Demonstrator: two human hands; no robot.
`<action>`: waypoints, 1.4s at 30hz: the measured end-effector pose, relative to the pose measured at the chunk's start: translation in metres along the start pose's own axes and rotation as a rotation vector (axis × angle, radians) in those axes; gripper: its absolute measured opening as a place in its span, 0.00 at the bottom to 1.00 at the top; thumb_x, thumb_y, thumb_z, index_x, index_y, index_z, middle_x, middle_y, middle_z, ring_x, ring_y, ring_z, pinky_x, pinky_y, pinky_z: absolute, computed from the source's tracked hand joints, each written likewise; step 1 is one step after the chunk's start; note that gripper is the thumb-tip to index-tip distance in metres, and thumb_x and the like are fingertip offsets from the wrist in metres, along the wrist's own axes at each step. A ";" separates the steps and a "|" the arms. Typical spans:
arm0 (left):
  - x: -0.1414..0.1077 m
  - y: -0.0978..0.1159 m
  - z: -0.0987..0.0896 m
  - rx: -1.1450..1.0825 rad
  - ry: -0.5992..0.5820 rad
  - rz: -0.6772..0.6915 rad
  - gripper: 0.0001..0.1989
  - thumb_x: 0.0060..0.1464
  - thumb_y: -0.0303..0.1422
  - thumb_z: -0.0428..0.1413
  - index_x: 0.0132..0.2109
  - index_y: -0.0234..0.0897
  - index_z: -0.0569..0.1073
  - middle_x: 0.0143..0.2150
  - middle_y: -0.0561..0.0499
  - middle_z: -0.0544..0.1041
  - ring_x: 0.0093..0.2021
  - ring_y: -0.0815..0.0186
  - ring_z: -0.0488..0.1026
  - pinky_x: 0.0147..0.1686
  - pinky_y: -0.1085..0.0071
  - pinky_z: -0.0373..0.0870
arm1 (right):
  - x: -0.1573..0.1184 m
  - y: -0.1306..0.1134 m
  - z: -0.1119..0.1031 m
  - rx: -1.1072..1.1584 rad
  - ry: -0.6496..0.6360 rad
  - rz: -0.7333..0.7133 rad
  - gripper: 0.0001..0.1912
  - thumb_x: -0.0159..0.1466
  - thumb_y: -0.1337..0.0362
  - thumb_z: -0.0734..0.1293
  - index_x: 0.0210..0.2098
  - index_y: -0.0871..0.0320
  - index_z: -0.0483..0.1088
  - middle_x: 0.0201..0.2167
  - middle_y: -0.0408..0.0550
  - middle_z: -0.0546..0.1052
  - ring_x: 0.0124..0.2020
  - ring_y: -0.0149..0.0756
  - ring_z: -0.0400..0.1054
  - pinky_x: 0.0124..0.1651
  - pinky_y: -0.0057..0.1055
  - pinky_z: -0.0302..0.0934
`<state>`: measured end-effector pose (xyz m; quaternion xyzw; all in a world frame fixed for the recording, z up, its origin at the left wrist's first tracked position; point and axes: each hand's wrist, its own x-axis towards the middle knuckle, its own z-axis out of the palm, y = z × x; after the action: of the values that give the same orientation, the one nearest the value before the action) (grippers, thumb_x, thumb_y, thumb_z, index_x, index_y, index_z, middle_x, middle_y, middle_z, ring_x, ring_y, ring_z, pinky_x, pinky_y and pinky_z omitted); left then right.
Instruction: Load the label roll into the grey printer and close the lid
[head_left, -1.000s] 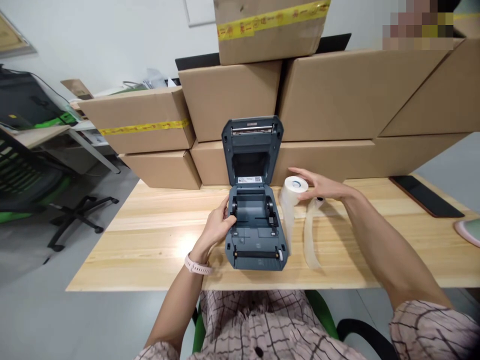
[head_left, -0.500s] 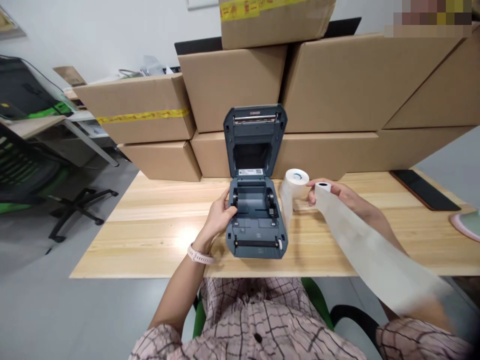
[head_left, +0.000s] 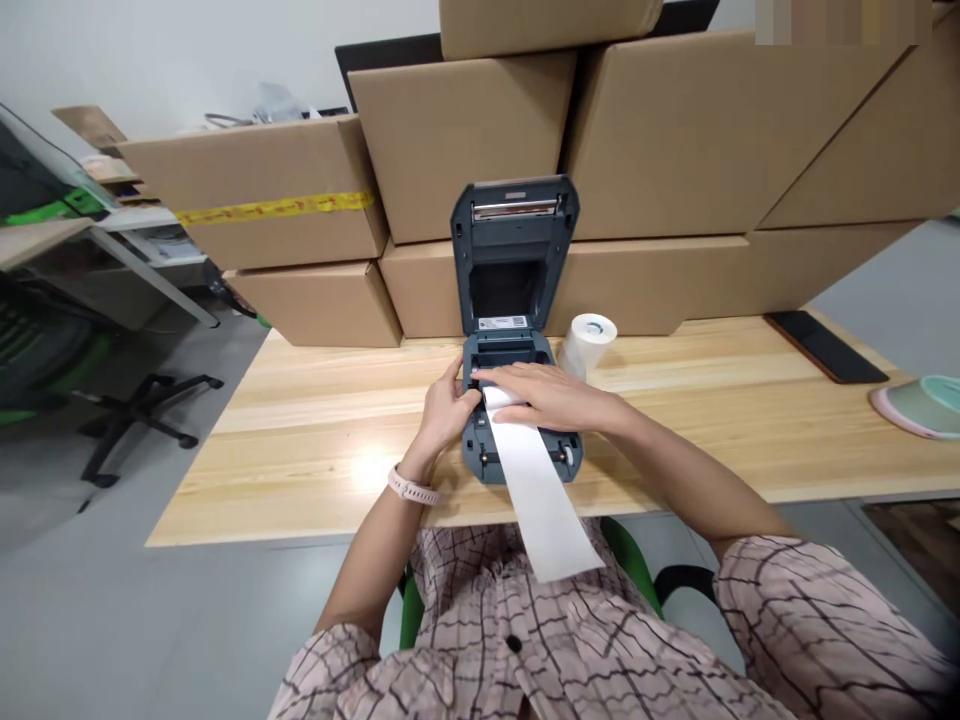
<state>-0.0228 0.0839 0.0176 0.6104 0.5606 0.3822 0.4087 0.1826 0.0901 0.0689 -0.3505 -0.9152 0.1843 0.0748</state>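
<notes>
A dark grey label printer (head_left: 516, 285) stands on the wooden table with its lid raised. My right hand (head_left: 551, 395) lies over the printer's open bay, fingers closed around a small roll of white label paper (head_left: 536, 490). The loose strip runs forward over the printer's front and hangs past the table edge. At the bay's left side, my left hand (head_left: 448, 405) grips the printer's edge near the roll holder, thumb inside. Part of the roll and the bay is hidden under my right hand. A second, thicker white roll (head_left: 590, 340) stands upright just right of the printer.
Cardboard boxes (head_left: 660, 150) are stacked along the table's back, close behind the lid. A dark phone (head_left: 825, 345) and a pale green and pink object (head_left: 919, 405) lie at the right. An office chair (head_left: 142, 420) stands off the table's left side.
My right hand has carried the small paper roll left from beside the printer into its open bay. The strip swung with it. My left hand stays at the printer's left edge.
</notes>
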 end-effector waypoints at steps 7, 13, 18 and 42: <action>-0.001 0.000 0.000 -0.012 0.004 0.017 0.40 0.47 0.29 0.54 0.71 0.32 0.67 0.20 0.61 0.64 0.22 0.70 0.58 0.25 0.73 0.54 | -0.033 -0.019 0.017 -0.055 0.333 -0.081 0.15 0.73 0.58 0.66 0.55 0.56 0.74 0.53 0.55 0.79 0.53 0.49 0.70 0.54 0.49 0.68; -0.003 0.002 0.000 -0.015 0.021 -0.012 0.41 0.47 0.31 0.59 0.70 0.34 0.67 0.21 0.62 0.63 0.23 0.70 0.59 0.25 0.74 0.54 | -0.068 -0.043 0.043 -0.100 0.510 -0.081 0.10 0.75 0.64 0.63 0.47 0.57 0.77 0.48 0.51 0.83 0.46 0.43 0.74 0.49 0.44 0.71; -0.003 0.001 0.000 -0.050 0.000 -0.010 0.42 0.49 0.34 0.61 0.72 0.32 0.65 0.21 0.62 0.64 0.23 0.71 0.60 0.25 0.75 0.55 | -0.075 -0.054 0.060 -0.169 0.627 -0.016 0.10 0.73 0.65 0.64 0.50 0.55 0.77 0.53 0.51 0.83 0.49 0.47 0.76 0.52 0.50 0.72; -0.006 0.006 -0.002 -0.025 -0.009 -0.011 0.42 0.54 0.41 0.63 0.73 0.32 0.63 0.23 0.60 0.64 0.24 0.71 0.58 0.25 0.75 0.54 | -0.076 -0.060 0.068 -0.160 0.647 0.057 0.14 0.73 0.64 0.64 0.55 0.48 0.77 0.53 0.49 0.83 0.47 0.48 0.77 0.54 0.57 0.71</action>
<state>-0.0228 0.0783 0.0234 0.6039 0.5570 0.3842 0.4211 0.1842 -0.0217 0.0293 -0.4211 -0.8454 -0.0069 0.3285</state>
